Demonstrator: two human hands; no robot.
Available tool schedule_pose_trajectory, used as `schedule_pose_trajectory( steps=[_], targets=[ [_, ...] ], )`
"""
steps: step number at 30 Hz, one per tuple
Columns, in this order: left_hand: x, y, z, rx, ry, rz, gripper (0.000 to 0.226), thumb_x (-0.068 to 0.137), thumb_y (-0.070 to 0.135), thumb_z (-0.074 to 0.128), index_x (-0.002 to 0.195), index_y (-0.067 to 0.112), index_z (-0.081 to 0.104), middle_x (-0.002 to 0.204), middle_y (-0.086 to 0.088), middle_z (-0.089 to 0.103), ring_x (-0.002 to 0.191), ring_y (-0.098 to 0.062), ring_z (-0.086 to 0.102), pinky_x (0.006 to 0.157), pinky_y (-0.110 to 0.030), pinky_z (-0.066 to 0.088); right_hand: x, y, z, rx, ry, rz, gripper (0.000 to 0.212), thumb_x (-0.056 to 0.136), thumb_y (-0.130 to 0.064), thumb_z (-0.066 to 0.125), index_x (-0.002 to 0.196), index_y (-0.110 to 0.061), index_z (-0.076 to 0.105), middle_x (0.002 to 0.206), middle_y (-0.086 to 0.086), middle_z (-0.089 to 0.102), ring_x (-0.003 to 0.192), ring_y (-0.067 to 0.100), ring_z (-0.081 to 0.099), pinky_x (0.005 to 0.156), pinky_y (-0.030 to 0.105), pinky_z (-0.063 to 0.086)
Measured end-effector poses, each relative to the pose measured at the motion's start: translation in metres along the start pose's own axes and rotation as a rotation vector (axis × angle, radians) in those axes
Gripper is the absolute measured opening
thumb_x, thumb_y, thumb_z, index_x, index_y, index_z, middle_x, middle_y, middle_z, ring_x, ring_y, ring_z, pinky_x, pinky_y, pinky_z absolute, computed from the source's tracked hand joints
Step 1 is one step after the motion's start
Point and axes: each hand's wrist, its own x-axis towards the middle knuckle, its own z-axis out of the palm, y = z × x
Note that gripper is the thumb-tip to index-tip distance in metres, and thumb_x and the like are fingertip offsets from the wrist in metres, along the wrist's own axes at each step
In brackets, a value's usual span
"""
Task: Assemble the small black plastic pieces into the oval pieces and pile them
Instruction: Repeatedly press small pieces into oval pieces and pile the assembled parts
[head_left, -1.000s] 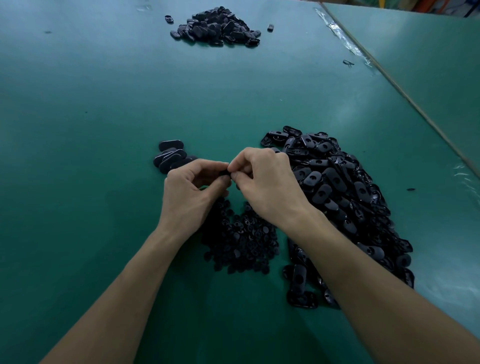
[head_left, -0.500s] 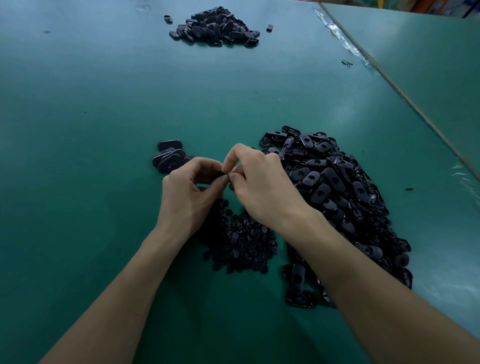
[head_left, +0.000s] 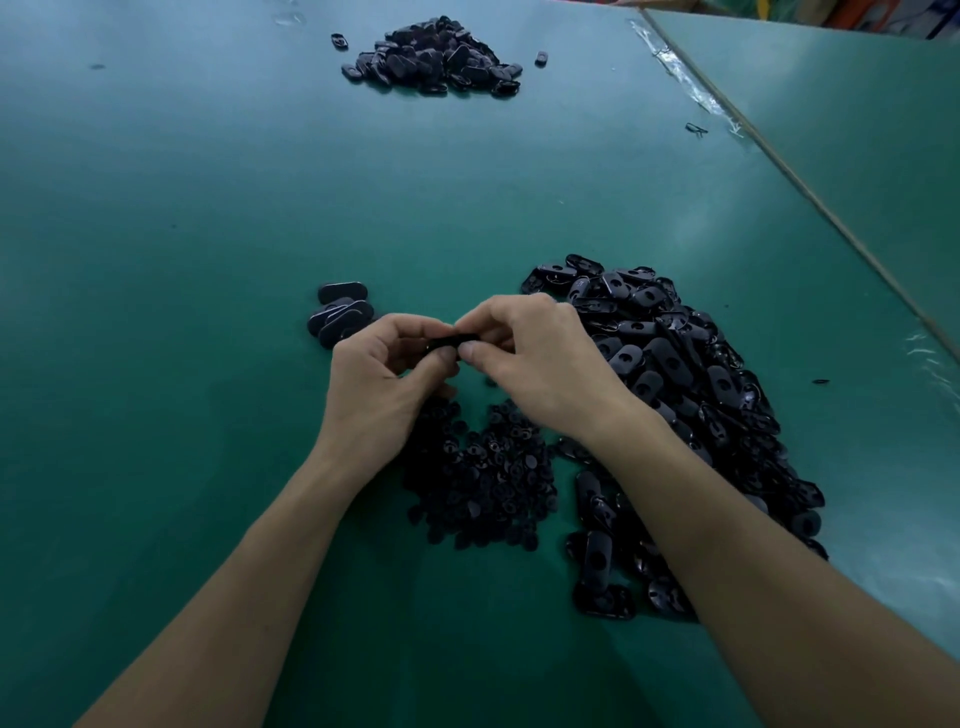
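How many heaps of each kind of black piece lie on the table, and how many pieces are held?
Oval pieces: 3 heaps (far heap, left heap, right heap)
Small pieces: 1 heap
Held piece, in left hand and right hand: 1
Total: 5

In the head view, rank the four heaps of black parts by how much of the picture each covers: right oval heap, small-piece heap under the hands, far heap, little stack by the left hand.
1. Right oval heap.
2. Small-piece heap, partly hidden by the hands.
3. Far heap; distance shrinks it, so its true rank is unsure.
4. Little stack.
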Motion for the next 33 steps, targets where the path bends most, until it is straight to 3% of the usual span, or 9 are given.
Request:
schedule_pose_trajectory(
  steps=[2, 5, 9, 17, 22, 33],
  targets=[
    [0.000, -0.001, -0.001, -0.025, -0.001, -0.002, 0.021, 0.089, -0.003, 0.070, 0.092, 0.017, 0.071, 0.081, 0.001, 0.076, 0.072, -0.009, 0.070, 0.061, -0.020, 0.056, 0.002, 0.005, -0.002, 0.048, -0.002, 0.004, 0.018, 0.091, -0.012, 0.071, 0.108, -0.017, 0.076, 0.080, -0.018, 0.067, 0.076, -0.006, 0.065, 0.078, 0.008, 0.052],
    [0.001, -0.001, -0.002, -0.066, 0.005, -0.023, 0.021, 0.088, -0.005, 0.070, 0.093, 0.016, 0.071, 0.080, 0.000, 0.076, 0.070, -0.010, 0.070, 0.061, -0.021, 0.056, 0.004, 0.010, -0.004, 0.115, -0.016, 0.008, 0.019, 0.090, -0.009, 0.071, 0.107, -0.015, 0.077, 0.080, -0.012, 0.072, 0.072, -0.002, 0.069, 0.078, 0.019, 0.058],
    [0.001, -0.002, -0.003, -0.081, -0.002, -0.021, 0.019, 0.088, -0.004, 0.070, 0.094, 0.015, 0.072, 0.080, -0.001, 0.076, 0.070, -0.010, 0.070, 0.061, -0.020, 0.056, 0.005, 0.012, -0.003, 0.118, 0.007, -0.013, 0.016, 0.089, -0.012, 0.073, 0.103, -0.017, 0.078, 0.077, -0.017, 0.070, 0.070, -0.009, 0.066, 0.077, 0.016, 0.056],
    [0.002, -0.001, -0.003, -0.110, -0.006, -0.042, 0.019, 0.087, -0.004, 0.071, 0.092, 0.014, 0.072, 0.079, 0.000, 0.076, 0.069, -0.011, 0.071, 0.062, -0.021, 0.057, 0.006, 0.012, -0.006, 0.139, -0.024, 0.005, 0.012, 0.087, -0.011, 0.075, 0.093, -0.021, 0.077, 0.074, -0.011, 0.073, 0.066, -0.004, 0.068, 0.074, 0.021, 0.058],
    [0.001, 0.000, -0.002, -0.121, -0.016, -0.055, 0.019, 0.086, -0.004, 0.070, 0.094, 0.013, 0.072, 0.080, 0.001, 0.076, 0.071, -0.010, 0.071, 0.063, -0.021, 0.057, 0.004, 0.009, -0.005, 0.087, 0.025, -0.012, 0.010, 0.087, -0.014, 0.074, 0.095, -0.019, 0.078, 0.076, -0.013, 0.072, 0.067, -0.009, 0.066, 0.070, 0.010, 0.053],
    [0.001, 0.002, -0.002, -0.073, 0.019, -0.063, 0.020, 0.082, -0.005, 0.074, 0.089, 0.013, 0.072, 0.074, 0.000, 0.076, 0.064, -0.011, 0.071, 0.065, -0.020, 0.058, 0.001, 0.004, 0.001, 0.078, 0.056, 0.015, 0.009, 0.085, -0.012, 0.071, 0.090, -0.017, 0.077, 0.070, -0.018, 0.066, 0.068, -0.013, 0.062, 0.062, 0.003, 0.045]
  ],
)
